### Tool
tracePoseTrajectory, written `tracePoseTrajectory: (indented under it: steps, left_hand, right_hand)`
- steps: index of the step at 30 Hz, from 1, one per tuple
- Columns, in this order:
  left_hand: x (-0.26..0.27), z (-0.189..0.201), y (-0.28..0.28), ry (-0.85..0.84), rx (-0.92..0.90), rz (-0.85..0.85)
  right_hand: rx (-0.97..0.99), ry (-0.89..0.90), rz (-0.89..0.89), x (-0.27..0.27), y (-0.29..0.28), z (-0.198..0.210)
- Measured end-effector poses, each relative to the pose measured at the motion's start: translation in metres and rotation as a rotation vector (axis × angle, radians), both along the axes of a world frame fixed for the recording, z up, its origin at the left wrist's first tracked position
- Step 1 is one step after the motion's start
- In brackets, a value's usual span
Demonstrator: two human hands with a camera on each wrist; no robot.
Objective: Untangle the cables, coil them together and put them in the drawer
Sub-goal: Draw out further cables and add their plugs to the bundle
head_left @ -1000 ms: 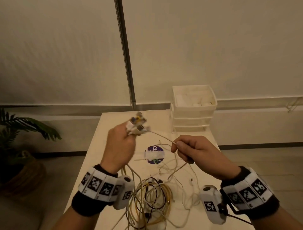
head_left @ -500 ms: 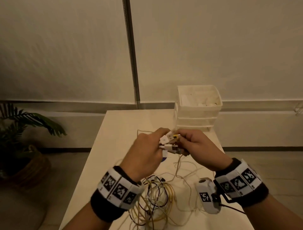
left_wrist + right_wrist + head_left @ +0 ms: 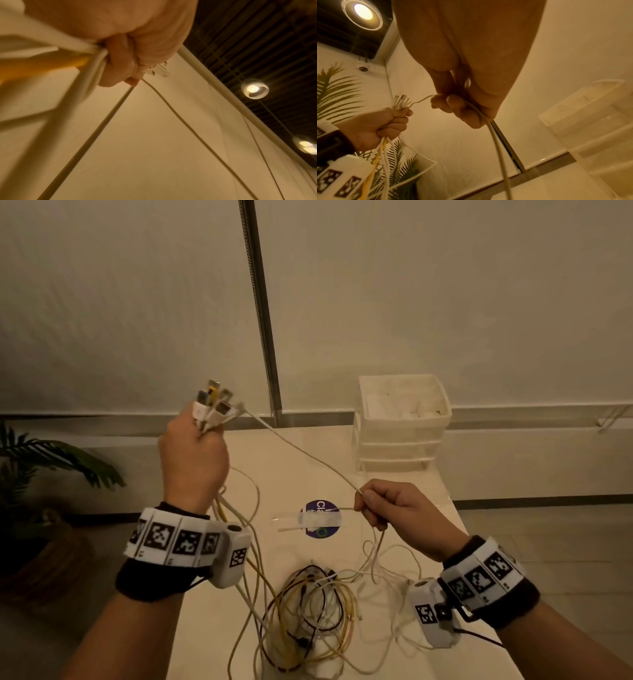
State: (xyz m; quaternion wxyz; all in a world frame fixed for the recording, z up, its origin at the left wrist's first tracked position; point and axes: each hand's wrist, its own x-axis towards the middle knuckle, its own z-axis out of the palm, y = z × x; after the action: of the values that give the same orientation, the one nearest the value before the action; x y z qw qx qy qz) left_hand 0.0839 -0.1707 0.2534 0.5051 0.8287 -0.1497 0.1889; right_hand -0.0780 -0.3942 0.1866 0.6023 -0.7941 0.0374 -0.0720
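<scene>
Cables (image 3: 308, 611) mostly lie heaped on the table (image 3: 291, 453) in front of the drawer unit (image 3: 404, 419). My left hand (image 3: 193, 460), fisted round the plug ends (image 3: 214, 404), has risen away from my right hand (image 3: 400, 511), which pinches one white cable (image 3: 301, 453) (now stretched taut), so that strand is coming free.

Both hands raised, each gripping cable.
Left hand (image 3: 193, 460) fists the plug ends; right hand (image 3: 399, 513) pinches one strand between curled fingers (image 3: 453, 104).
</scene>
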Motion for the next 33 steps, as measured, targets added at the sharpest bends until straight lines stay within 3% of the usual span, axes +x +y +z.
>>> tracePoseTrajectory:
  steps: [3, 6, 9, 11, 13, 18, 23, 29, 33]
  left_hand:
    - [0.007, -0.004, 0.011, 0.044, -0.063, 0.067]
    - [-0.018, -0.001, 0.005, -0.056, 0.042, 0.013]
    - [-0.049, -0.014, -0.019, -0.171, 0.241, -0.36]
    - [-0.062, -0.028, -0.038, -0.089, 0.362, -0.587]
    - [-0.067, -0.04, -0.05, -0.026, 0.416, -0.651]
    - [-0.061, -0.039, -0.052, -0.104, 0.459, -0.581]
    - [-0.036, -0.023, -0.044, -0.152, 0.316, -0.409]
    - [-0.015, 0.01, -0.018, -0.135, 0.164, -0.013]
    - [-0.002, 0.017, 0.001, -0.132, 0.141, 0.053]
  right_hand:
    - [-0.01, 0.031, -0.019, 0.0, -0.003, -0.01]
    - [0.002, 0.034, -0.047, 0.003, -0.001, -0.014]
    - [-0.012, 0.008, -0.04, 0.01, 0.005, -0.008]
    - [-0.008, -0.033, -0.014, 0.014, 0.011, 0.002]
    - [-0.03, -0.051, -0.005, 0.015, 0.015, 0.012]
    - [-0.058, -0.06, 0.02, 0.014, 0.011, 0.012]
    - [0.009, -0.067, 0.049, 0.016, 0.009, 0.011]
    - [-0.024, 0.0, 0.067, 0.016, 0.001, -0.007]
    - [-0.031, 0.027, 0.013, 0.009, -0.006, -0.018]
